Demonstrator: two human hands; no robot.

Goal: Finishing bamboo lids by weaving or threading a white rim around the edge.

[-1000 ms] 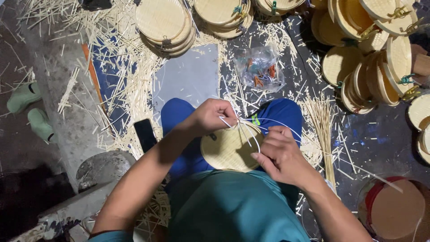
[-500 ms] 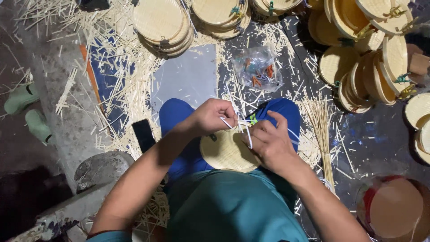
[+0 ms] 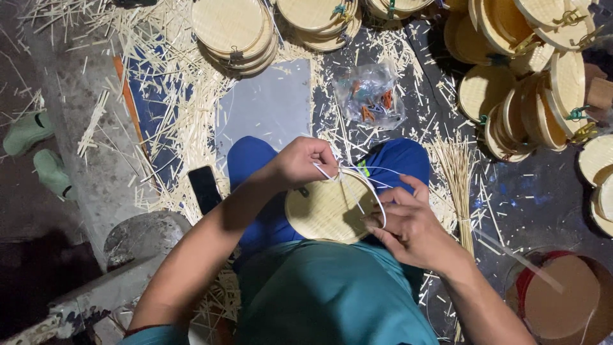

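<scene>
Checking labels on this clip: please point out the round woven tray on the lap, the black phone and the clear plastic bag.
Round woven tray [image 3: 322,211], head view, bare centre.
Black phone [image 3: 205,189], head view, screen middle.
Clear plastic bag [image 3: 370,96], head view, middle.

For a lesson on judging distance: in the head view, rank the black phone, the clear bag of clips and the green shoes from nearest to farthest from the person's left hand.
From the left hand:
1. Phone, on its left.
2. Bag, up to its right.
3. Shoes, far left edge.
</scene>
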